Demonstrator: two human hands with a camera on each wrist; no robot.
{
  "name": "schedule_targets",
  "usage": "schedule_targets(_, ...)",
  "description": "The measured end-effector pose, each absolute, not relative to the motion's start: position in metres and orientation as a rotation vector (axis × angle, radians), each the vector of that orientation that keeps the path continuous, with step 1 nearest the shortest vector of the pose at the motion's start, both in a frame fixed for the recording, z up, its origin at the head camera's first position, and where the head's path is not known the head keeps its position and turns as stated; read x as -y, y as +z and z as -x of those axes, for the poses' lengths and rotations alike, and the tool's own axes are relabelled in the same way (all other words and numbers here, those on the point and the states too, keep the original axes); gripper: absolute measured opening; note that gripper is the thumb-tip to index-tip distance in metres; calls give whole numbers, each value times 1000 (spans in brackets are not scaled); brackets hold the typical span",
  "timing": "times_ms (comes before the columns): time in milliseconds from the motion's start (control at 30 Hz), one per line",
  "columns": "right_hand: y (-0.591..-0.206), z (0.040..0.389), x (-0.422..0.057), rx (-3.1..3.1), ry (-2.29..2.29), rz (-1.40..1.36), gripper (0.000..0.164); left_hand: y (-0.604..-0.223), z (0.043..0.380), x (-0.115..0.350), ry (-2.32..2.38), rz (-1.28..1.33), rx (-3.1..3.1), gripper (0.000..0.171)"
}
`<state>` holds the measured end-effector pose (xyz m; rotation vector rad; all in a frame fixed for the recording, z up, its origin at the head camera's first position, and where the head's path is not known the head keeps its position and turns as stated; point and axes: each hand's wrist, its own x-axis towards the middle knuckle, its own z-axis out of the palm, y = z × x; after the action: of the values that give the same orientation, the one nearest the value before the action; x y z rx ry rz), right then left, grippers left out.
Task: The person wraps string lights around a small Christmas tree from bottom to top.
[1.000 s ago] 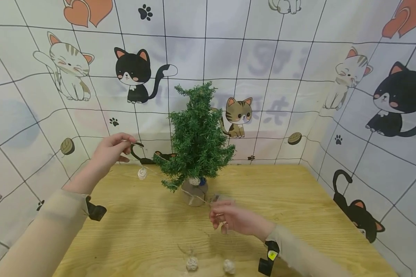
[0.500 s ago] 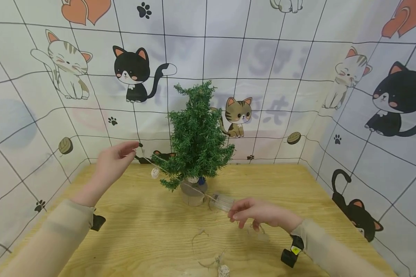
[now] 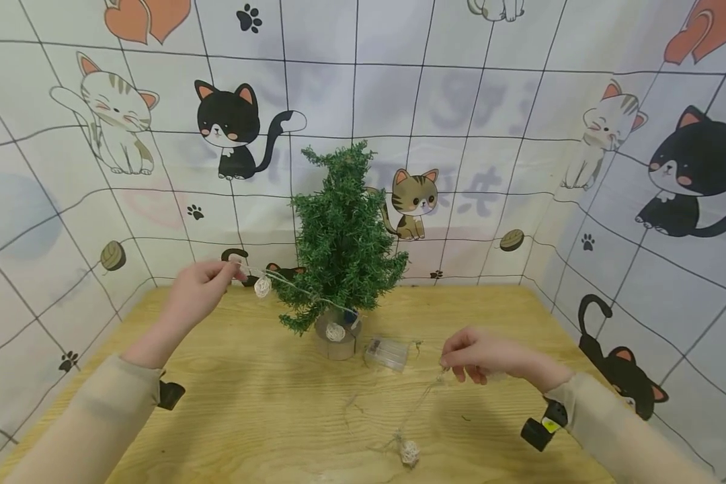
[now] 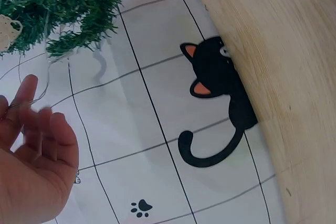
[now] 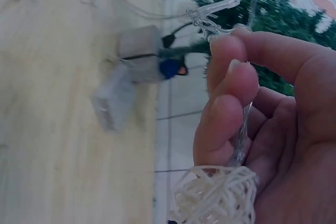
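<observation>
Right hand (image 3: 490,359): pinches string (image 5: 243,136) between fingertips.
Left hand (image 3: 198,290): pinches string likewise.
Tree (image 3: 345,235): between both grips.

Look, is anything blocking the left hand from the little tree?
Nothing visible blocks the left hand from the tree; just the string it holds, with a white ball, spans the gap.

Even brightness, faint shadows on the table (image 3: 248,417), blur in right wrist view

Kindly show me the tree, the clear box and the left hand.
Tree (image 3: 341,235), head view, middle branches.
Clear box (image 3: 387,353), head view, upper face.
Left hand (image 3: 198,290), head view, its middle.
</observation>
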<state>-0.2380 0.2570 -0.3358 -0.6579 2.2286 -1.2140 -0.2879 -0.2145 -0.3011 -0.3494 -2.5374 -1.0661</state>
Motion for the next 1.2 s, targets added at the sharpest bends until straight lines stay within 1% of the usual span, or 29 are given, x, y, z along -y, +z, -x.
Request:
schedule_targets(100,-315,241,-264,-2291,-1220,678,23,-296,286,215,-1148,343,2583,57)
schedule_targets(200,-294,245,-273,-2368,-1275,675,25,-291,286,216,-1239,329,2564,58)
schedule_targets(333,-271,256,-284,-2307,-1550,702,26,-282,294,213,-1463,345,2486,51)
schedule_targets(467,-252,274,-286,-1998,-1930,732,39,-271,308,202,-1844,431,2249,39)
schedule_targets(567,-238,285,-282,-1857,-2046,737,42,-265,313,196,-2124,502,2005,30)
schedule_targets(633,-231,289,-278,-1823,-2029,774,40,-263,313,195,-2252,537,1892,27)
schedule_targets(700,-226,290,-276,-1824,-1941,863,38,-264,309,198,-2270,552,1874,28)
schedule_targets(833,-218,286,-276,-1762,-1708,1095,36,-274,298,211,-2100,624,2039,26)
schedule_targets(933,-216,284,-280,-1610,-1572,1263,33,-281,292,223,-1967,753,2171,23)
schedule_targets(1000,-216,284,-282,-1502,-1515,1337,30,-285,290,230,-1973,864,2186,27)
schedule_targets(1100,-215,285,-284,-1362,-1443,1443,28,-288,289,236,-2116,1028,2056,34)
schedule_targets(1200,-211,281,-283,-1337,-1410,1487,26,-288,290,238,-2227,1165,1930,38)
